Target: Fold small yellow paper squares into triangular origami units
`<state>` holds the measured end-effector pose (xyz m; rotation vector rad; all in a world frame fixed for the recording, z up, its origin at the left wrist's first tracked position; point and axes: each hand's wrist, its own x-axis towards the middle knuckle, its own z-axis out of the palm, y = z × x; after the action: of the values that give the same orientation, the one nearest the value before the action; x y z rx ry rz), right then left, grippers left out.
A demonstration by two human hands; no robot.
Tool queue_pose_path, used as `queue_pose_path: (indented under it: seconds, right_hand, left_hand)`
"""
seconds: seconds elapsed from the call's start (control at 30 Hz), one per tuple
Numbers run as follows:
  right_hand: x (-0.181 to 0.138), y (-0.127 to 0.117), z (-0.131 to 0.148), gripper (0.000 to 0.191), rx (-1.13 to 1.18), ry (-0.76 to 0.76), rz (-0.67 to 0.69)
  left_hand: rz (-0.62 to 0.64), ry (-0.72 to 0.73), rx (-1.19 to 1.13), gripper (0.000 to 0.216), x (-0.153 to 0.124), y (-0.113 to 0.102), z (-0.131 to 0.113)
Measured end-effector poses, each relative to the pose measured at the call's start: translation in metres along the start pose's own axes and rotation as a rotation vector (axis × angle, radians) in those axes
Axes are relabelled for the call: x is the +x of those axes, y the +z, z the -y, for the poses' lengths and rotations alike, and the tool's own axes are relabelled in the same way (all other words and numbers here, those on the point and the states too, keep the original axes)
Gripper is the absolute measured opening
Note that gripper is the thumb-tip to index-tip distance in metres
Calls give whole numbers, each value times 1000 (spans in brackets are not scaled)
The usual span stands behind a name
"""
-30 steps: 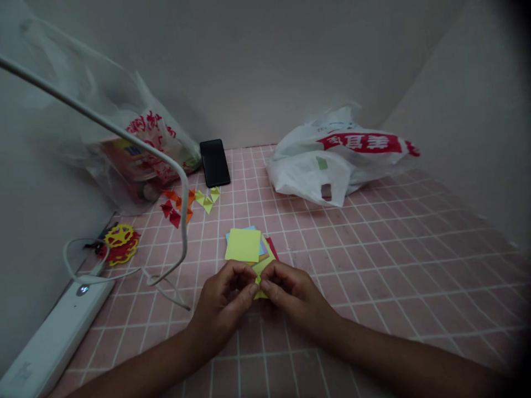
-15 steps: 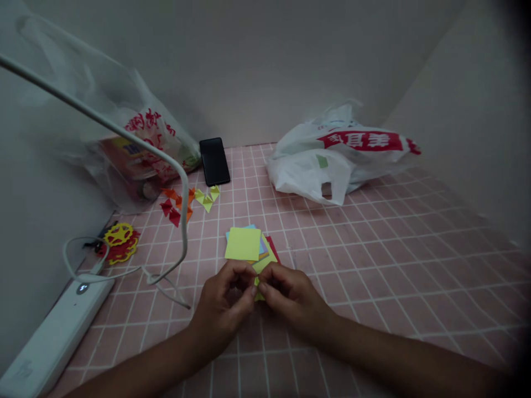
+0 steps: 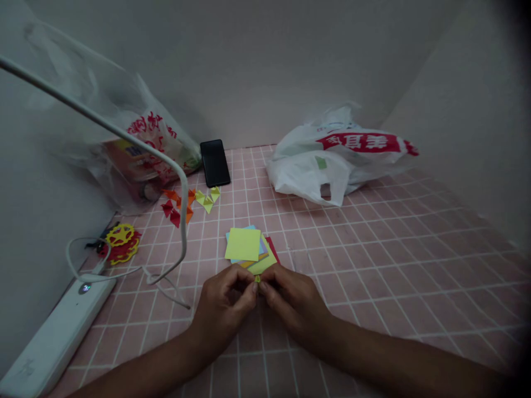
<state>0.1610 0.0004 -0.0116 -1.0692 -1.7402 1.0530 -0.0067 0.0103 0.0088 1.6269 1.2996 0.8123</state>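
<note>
Between the fingertips of my left hand (image 3: 228, 301) and my right hand (image 3: 290, 296) is a small folded yellow paper (image 3: 258, 279). Both hands are closed in a pinch, thumbs against index fingers, and they almost meet. Most of the paper is hidden by the fingers. Just beyond them lies a loose stack of square coloured papers (image 3: 243, 244), yellow on top, with blue, purple, orange and red edges showing below. Farther back on the left sit several small folded paper pieces: yellow ones (image 3: 208, 200), orange ones (image 3: 189, 213) and red ones (image 3: 170, 212).
A black phone (image 3: 214, 163) lies near the back wall. A filled plastic bag (image 3: 153, 143) stands at the left, a white bag (image 3: 307, 171) at the right. A white power bank (image 3: 58, 337) with a cable (image 3: 183, 221) and yellow-red gear shapes (image 3: 120, 243) occupy the left side.
The yellow paper's lower part, visible below the fingertips before, is now folded up or hidden; only a small bit shows. Both hands keep their pinch in nearly the same place.
</note>
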Motion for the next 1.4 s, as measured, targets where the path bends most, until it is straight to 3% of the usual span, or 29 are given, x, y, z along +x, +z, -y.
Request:
queue_pose_path:
  seconds: [0.1,0.23,0.43,0.73,1.17,1.4]
  right_hand:
    - [2,-2,1,18,79,28,12]
    - [7,-3,0,12,302,188,26]
    - [12,-1,-2,20,584,316,93]
    - [10,-1,-4,21,469,305,30]
    - [8,-1,0,22,427,295,82]
    - [8,-1,-4,23,416,287,57]
  left_hand:
    - [2,-62,-96,15,2,-2,0]
    - [38,-101,-239,15,2,-4,1]
    - [44,-41,-185,15,4,-6,5]
    - [76,26,-157,13,3,-6,6]
    - [24,33,-122,15,5,-6,8]
    - [96,63,-76,19,6,-7,10]
